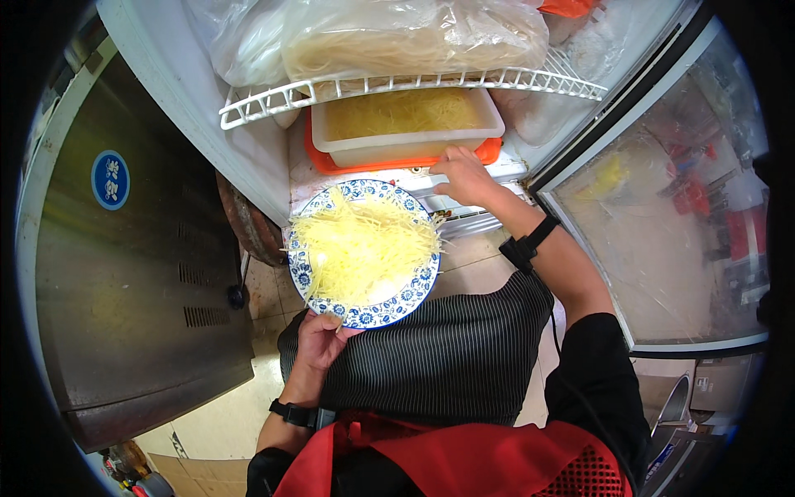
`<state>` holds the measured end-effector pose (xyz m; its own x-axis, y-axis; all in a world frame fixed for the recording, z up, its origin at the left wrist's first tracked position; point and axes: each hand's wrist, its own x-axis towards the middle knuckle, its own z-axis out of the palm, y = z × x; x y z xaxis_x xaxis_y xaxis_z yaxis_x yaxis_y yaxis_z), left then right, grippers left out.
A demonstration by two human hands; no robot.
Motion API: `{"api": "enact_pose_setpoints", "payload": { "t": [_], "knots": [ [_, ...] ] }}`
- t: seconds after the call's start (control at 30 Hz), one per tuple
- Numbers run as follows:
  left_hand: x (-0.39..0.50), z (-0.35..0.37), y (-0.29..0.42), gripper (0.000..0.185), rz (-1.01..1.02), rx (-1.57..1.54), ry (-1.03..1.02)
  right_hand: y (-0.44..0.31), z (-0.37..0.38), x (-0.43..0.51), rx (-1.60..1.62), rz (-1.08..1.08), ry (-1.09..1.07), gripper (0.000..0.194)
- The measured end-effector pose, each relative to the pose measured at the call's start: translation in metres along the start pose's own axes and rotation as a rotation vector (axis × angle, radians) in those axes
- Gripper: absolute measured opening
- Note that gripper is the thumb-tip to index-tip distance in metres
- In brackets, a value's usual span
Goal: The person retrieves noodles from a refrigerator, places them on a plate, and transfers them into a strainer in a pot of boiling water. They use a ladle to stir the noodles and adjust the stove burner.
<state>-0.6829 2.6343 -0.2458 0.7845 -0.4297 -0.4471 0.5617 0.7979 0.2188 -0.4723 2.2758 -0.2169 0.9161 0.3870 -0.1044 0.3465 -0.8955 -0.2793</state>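
My left hand grips the near rim of a round plate with a blue flower pattern, thumb on top. A loose heap of pale yellow shreds, which look like shredded potato, lies on the plate, some strands hanging over its rim. My right hand is at the front of an orange tray, fingertips near its front edge; whether they touch it is unclear. In that tray sits a white rectangular plastic tub holding more yellow shreds, partly hidden by the wire shelf above.
A white wire shelf bears clear plastic bags of pale, noodle-like food. The refrigerator's glass door stands ajar at the right. A metal cabinet with vents is at the left, beside a brown rounded object. Tiled floor shows below.
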Motion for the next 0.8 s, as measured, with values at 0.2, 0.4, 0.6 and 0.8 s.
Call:
{"api": "enact_pose_setpoints", "payload": {
  "t": [0.2,0.4,0.6,0.8],
  "knots": [
    [-0.003,0.007,-0.002,0.08,0.006,0.001,0.008,0.016,0.023,-0.008,0.007,-0.145,0.207,0.025],
    [-0.004,0.004,-0.002,0.081,0.012,0.006,0.071,0.032,0.034,-0.007,-0.016,-0.199,0.308,0.023],
    [-0.003,-0.004,-0.002,0.083,0.011,-0.021,0.069,0.046,0.013,0.006,0.13,-0.025,0.131,0.029],
    [-0.002,-0.006,-0.004,0.082,0.017,-0.031,0.052,0.05,0.016,-0.008,0.089,-0.031,0.2,0.027]
  ]
}}
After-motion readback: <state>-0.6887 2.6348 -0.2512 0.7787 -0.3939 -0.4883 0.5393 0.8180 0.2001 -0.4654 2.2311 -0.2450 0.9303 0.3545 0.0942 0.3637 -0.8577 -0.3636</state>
